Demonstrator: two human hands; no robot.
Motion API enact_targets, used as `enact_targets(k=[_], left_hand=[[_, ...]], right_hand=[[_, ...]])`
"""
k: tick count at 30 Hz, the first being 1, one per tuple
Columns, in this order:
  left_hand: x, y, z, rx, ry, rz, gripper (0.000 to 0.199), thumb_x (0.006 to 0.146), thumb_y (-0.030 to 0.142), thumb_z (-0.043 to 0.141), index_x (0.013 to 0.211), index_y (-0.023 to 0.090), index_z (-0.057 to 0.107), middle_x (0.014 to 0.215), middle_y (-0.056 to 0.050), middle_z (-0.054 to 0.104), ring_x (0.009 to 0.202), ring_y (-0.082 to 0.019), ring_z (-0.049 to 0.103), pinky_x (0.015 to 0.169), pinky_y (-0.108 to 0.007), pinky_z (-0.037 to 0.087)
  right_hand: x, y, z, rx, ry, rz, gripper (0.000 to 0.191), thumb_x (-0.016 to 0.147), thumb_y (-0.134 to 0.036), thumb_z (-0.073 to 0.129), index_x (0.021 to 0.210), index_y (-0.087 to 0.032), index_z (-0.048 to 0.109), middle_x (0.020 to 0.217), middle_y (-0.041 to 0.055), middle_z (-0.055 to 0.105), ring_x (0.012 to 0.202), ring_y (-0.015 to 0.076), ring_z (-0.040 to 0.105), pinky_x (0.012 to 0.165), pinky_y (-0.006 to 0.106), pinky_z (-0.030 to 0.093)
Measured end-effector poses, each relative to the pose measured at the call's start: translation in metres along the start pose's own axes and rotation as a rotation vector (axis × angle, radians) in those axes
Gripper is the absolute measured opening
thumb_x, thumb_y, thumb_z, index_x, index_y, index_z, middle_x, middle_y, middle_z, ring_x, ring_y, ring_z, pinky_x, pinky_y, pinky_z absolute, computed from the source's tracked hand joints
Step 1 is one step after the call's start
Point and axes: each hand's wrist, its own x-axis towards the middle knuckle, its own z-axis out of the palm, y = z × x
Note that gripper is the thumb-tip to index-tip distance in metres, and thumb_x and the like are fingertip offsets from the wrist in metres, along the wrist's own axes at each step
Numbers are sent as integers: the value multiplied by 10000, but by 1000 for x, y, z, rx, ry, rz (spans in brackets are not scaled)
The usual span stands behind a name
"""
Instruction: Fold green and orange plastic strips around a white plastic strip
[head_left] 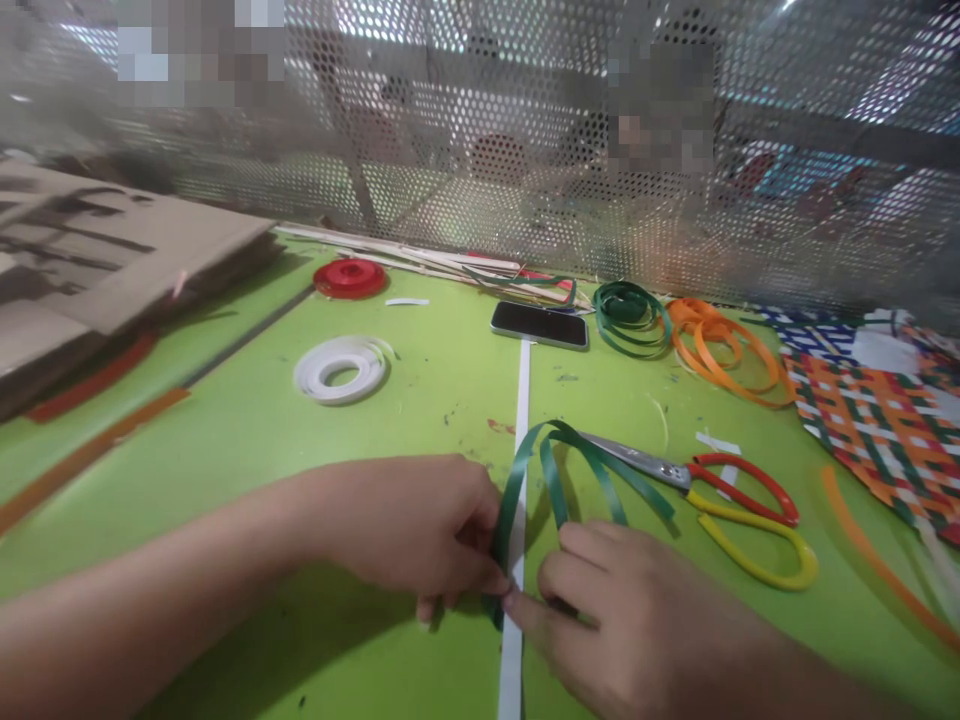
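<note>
A long white strip (511,640) runs lengthwise on the green table. Across it lies a dark green strip (513,500), which arches up and fans into several tails. My left hand (420,520) is closed, pinching the green strip's near end against the white strip between thumb and fingers. From the right, my right hand (622,610) reaches in with curled fingers; its index fingertip meets my left thumb at the crossing, and green tails pass behind its knuckles. What its fingers grip is partly hidden. Scissors (679,473) with red and yellow handles lie just beyond my right hand.
Behind are a phone (538,325), white coil (342,370), red coil (349,278), green coil (630,315) and orange coil (724,345). Woven colored strips (877,420) lie right, cardboard (127,250) left. Thin sticks (420,258) lie before a perforated metal screen (480,140).
</note>
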Motion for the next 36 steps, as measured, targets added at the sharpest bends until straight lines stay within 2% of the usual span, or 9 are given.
enact_targets(k=[6, 9, 16, 20, 24, 29, 31, 33, 36], left_hand=[[-4, 7, 10, 307, 196, 50, 189, 810, 148, 572, 630, 204, 568, 562, 25, 615, 473, -118, 501, 420, -212, 313], [-5, 5, 20, 513, 270, 67, 147, 839, 146, 583, 722, 203, 650, 623, -2, 665, 478, -134, 518, 442, -245, 320], [-5, 8, 38, 949, 214, 100, 121, 840, 104, 661, 884, 200, 720, 734, -37, 701, 542, -215, 628, 436, -316, 285], [-6, 20, 45, 1017, 156, 79, 97, 843, 115, 678, 837, 198, 728, 769, -36, 691, 496, -206, 595, 400, -311, 284], [-2, 27, 52, 1014, 259, 81, 68, 772, 109, 715, 800, 164, 745, 755, -84, 695, 539, -242, 647, 422, -303, 415], [7, 18, 56, 1095, 338, -33, 195, 798, 69, 618, 909, 136, 764, 746, -118, 699, 501, -242, 630, 373, -306, 408], [7, 10, 58, 1185, 492, -7, 247, 846, 58, 547, 961, 122, 757, 817, -138, 717, 594, -267, 677, 429, -329, 492], [5, 1, 61, 1250, 653, 157, 312, 910, 72, 481, 1077, 107, 743, 1018, -183, 755, 858, -338, 744, 635, -409, 624], [5, -12, 64, 1143, 779, 396, 403, 999, 150, 414, 1307, 65, 661, 1437, -233, 640, 1330, -393, 610, 1080, -522, 546]], right_hand=[[3, -1, 2, 42, 41, 48, 163, 991, -164, 680, 828, -168, 689, 754, -7, 589, 722, 170, 470, 613, 377, 252], [2, -1, 3, 59, 69, 66, 231, 984, -138, 665, 755, -170, 665, 716, -9, 567, 692, 165, 441, 600, 378, 228], [6, -1, 1, 80, 36, 59, 200, 925, -138, 717, 735, -172, 662, 715, -13, 569, 669, 163, 413, 577, 373, 224], [7, 0, -4, 106, -16, 65, 212, 951, -184, 716, 759, -183, 625, 763, -17, 577, 707, 162, 443, 600, 368, 259], [8, -2, -9, 81, -45, 60, 212, 982, -206, 698, 786, -183, 622, 755, -19, 567, 695, 163, 431, 597, 363, 246], [7, -4, -9, 26, -39, 18, 169, 996, -194, 675, 829, -181, 649, 745, -12, 569, 708, 180, 435, 602, 371, 240], [6, -3, -8, 6, -47, 15, 149, 987, -178, 673, 840, -183, 648, 744, -10, 566, 708, 186, 430, 605, 376, 239], [5, -2, -7, -13, -67, 7, 166, 985, -175, 668, 823, -189, 634, 742, -4, 568, 710, 191, 434, 607, 376, 244], [4, -1, -4, -44, -55, -2, 197, 988, -166, 649, 795, -199, 624, 717, 2, 564, 690, 196, 432, 596, 371, 240]])
